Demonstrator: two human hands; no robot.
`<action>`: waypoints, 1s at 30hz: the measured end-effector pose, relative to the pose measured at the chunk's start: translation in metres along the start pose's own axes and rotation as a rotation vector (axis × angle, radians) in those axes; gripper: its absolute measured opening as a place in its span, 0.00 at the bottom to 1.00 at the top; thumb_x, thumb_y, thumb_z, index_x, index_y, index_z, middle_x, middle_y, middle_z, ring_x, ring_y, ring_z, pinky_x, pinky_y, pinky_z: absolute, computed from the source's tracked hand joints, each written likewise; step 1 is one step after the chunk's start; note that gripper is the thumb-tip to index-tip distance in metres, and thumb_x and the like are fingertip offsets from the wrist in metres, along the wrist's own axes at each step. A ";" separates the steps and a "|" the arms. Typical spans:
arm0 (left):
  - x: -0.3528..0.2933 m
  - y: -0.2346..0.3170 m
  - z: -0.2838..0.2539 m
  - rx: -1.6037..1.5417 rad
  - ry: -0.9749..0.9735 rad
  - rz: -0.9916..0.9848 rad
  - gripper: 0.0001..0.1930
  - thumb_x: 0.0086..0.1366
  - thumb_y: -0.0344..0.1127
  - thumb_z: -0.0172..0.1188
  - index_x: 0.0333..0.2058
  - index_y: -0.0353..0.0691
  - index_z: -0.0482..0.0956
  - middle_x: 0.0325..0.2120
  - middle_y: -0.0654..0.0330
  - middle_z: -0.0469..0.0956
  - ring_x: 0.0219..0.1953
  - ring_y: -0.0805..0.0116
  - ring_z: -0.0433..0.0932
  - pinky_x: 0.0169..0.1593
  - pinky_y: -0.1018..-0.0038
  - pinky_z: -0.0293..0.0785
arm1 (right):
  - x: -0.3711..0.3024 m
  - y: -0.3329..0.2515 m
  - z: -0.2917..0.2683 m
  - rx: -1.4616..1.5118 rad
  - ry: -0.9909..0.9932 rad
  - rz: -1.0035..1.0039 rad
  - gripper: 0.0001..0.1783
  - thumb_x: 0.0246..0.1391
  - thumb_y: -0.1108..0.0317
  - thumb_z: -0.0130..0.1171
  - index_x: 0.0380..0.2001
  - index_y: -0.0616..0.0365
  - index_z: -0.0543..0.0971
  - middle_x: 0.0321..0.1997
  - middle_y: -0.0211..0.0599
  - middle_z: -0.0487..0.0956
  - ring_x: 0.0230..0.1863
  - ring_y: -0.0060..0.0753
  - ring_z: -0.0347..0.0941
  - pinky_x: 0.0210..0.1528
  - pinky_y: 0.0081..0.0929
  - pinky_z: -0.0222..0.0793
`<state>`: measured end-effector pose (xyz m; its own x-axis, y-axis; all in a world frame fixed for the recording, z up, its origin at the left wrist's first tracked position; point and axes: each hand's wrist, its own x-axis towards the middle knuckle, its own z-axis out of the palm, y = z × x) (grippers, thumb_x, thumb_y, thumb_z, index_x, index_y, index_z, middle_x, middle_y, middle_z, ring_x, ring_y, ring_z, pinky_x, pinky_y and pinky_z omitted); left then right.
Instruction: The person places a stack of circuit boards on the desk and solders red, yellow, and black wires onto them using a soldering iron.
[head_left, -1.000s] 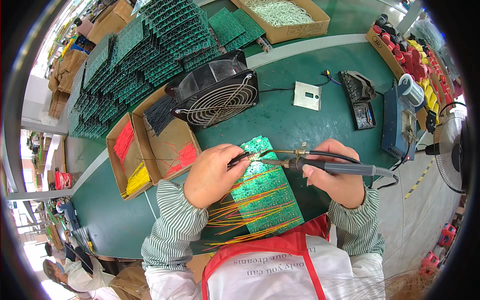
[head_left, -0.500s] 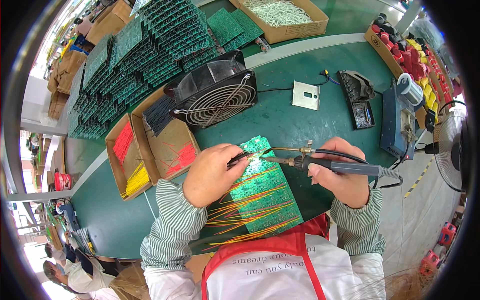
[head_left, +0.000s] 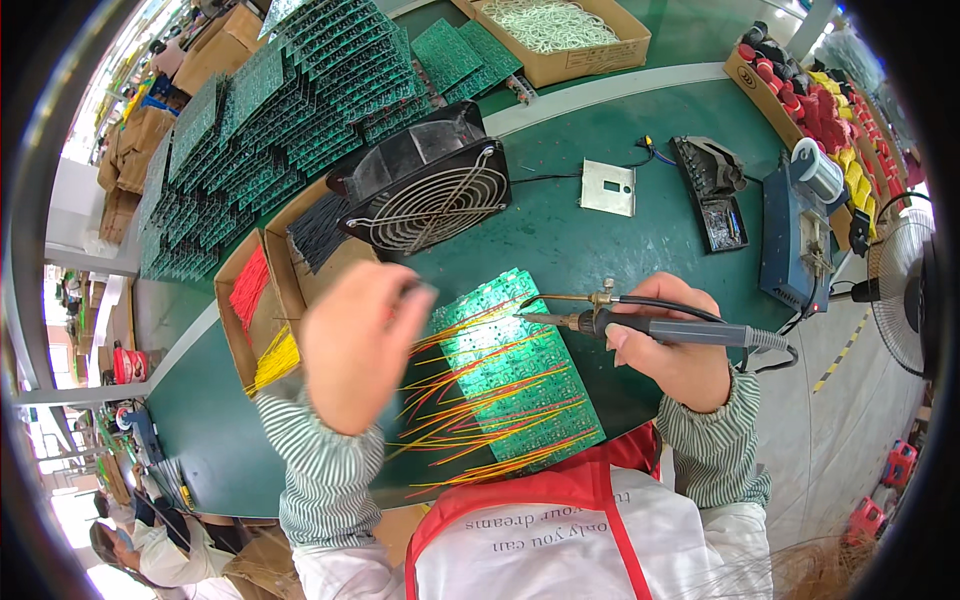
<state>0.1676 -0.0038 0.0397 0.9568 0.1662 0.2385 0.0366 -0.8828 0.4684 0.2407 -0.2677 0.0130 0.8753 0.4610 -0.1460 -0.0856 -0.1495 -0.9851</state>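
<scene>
My right hand (head_left: pixel 688 374) is closed round the grey and black grip of a soldering iron (head_left: pixel 690 330). A thin brass-coloured tube with a black cable runs along the iron. Its tip is over the upper part of a green circuit board (head_left: pixel 478 352). Red and yellow wires (head_left: pixel 440 418) lie in rows across the board, their loose ends hanging past its left edge. Off the board's upper left, my left hand (head_left: pixel 352 345) is smeared by motion in front of the cardboard box (head_left: pixel 292 275). Something dark shows at its fingertips, too blurred to name.
Behind the box stands a black fan (head_left: pixel 430 195), with stacked green boards (head_left: pixel 290 110) beyond. Yellow wires (head_left: pixel 272 360) and red wires (head_left: pixel 250 288) fill a narrow tray at left. A metal plate (head_left: pixel 608 188), a black holder (head_left: pixel 712 195) and a blue soldering station (head_left: pixel 790 255) sit to the right.
My left hand has left the board's top and swung left toward the cardboard box. The black wires it held at the board no longer show there. My right hand has barely shifted.
</scene>
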 end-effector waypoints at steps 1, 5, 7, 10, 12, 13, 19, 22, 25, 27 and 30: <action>-0.002 0.003 0.007 -0.005 -0.090 0.087 0.07 0.55 0.31 0.63 0.31 0.36 0.77 0.26 0.56 0.74 0.27 0.59 0.75 0.31 0.68 0.70 | 0.001 0.001 0.001 0.000 -0.004 -0.001 0.12 0.42 0.71 0.66 0.29 0.64 0.75 0.26 0.33 0.79 0.28 0.17 0.73 0.32 0.18 0.71; -0.008 0.001 0.035 -0.003 -0.266 0.123 0.08 0.54 0.33 0.64 0.31 0.35 0.78 0.26 0.56 0.72 0.29 0.59 0.74 0.32 0.67 0.70 | 0.002 0.000 0.004 -0.011 -0.001 -0.021 0.12 0.42 0.71 0.66 0.29 0.64 0.75 0.26 0.33 0.79 0.28 0.18 0.74 0.32 0.18 0.71; -0.008 -0.007 0.040 -0.059 -0.275 0.109 0.08 0.54 0.33 0.63 0.31 0.35 0.78 0.26 0.56 0.72 0.28 0.59 0.74 0.32 0.67 0.70 | 0.002 0.001 0.005 -0.016 0.000 -0.014 0.12 0.42 0.71 0.66 0.29 0.64 0.75 0.26 0.34 0.79 0.28 0.18 0.74 0.32 0.18 0.71; -0.003 -0.008 0.042 -0.146 -0.304 0.079 0.09 0.55 0.33 0.63 0.31 0.33 0.78 0.26 0.56 0.71 0.27 0.59 0.73 0.31 0.69 0.69 | 0.003 0.003 0.004 0.013 -0.008 -0.018 0.12 0.42 0.71 0.66 0.29 0.64 0.75 0.26 0.34 0.79 0.28 0.18 0.74 0.32 0.17 0.71; -0.001 -0.009 0.042 -0.176 -0.322 0.063 0.09 0.55 0.33 0.63 0.31 0.33 0.77 0.26 0.56 0.71 0.25 0.60 0.73 0.30 0.70 0.68 | 0.004 0.003 0.004 -0.005 -0.009 -0.037 0.12 0.42 0.70 0.67 0.28 0.63 0.75 0.25 0.33 0.79 0.26 0.18 0.73 0.30 0.18 0.70; -0.001 -0.010 0.042 -0.206 -0.338 0.049 0.09 0.55 0.32 0.63 0.30 0.32 0.77 0.25 0.56 0.71 0.24 0.62 0.72 0.29 0.71 0.68 | 0.004 0.004 0.005 -0.004 -0.010 -0.036 0.12 0.42 0.70 0.67 0.28 0.63 0.75 0.25 0.33 0.79 0.26 0.18 0.73 0.30 0.18 0.70; 0.001 -0.012 0.042 -0.268 -0.365 0.028 0.09 0.55 0.31 0.63 0.29 0.31 0.75 0.25 0.57 0.70 0.23 0.68 0.70 0.27 0.75 0.66 | 0.007 0.003 0.004 -0.090 -0.031 -0.016 0.12 0.41 0.68 0.67 0.28 0.61 0.76 0.23 0.32 0.79 0.24 0.17 0.72 0.27 0.19 0.68; 0.001 -0.016 0.044 -0.286 -0.376 0.032 0.09 0.55 0.31 0.63 0.29 0.30 0.75 0.25 0.58 0.70 0.23 0.69 0.71 0.27 0.75 0.66 | 0.006 0.004 0.004 -0.068 -0.030 -0.012 0.12 0.41 0.69 0.67 0.28 0.62 0.76 0.23 0.32 0.78 0.24 0.17 0.72 0.27 0.18 0.68; 0.002 -0.016 0.044 -0.285 -0.388 0.028 0.09 0.55 0.31 0.63 0.29 0.30 0.75 0.25 0.58 0.71 0.23 0.70 0.71 0.28 0.76 0.67 | 0.004 0.002 0.001 0.023 -0.014 0.004 0.11 0.42 0.71 0.67 0.28 0.63 0.76 0.23 0.31 0.78 0.25 0.16 0.72 0.28 0.17 0.69; 0.002 -0.015 0.043 -0.280 -0.393 0.023 0.09 0.55 0.31 0.63 0.29 0.30 0.75 0.25 0.58 0.71 0.24 0.70 0.71 0.28 0.76 0.67 | 0.002 -0.001 -0.002 0.012 0.008 -0.030 0.11 0.42 0.72 0.66 0.28 0.64 0.75 0.24 0.31 0.78 0.27 0.16 0.72 0.29 0.17 0.69; 0.001 -0.016 0.043 -0.278 -0.387 0.034 0.09 0.55 0.31 0.63 0.29 0.30 0.75 0.25 0.58 0.71 0.24 0.69 0.71 0.28 0.76 0.67 | 0.002 -0.003 -0.005 0.027 0.015 -0.027 0.11 0.43 0.73 0.66 0.29 0.64 0.75 0.25 0.32 0.79 0.27 0.16 0.73 0.30 0.17 0.70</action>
<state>0.1806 -0.0083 -0.0036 0.9952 -0.0834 -0.0516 -0.0250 -0.7250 0.6883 0.2448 -0.2704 0.0157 0.8847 0.4510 -0.1180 -0.0743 -0.1136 -0.9907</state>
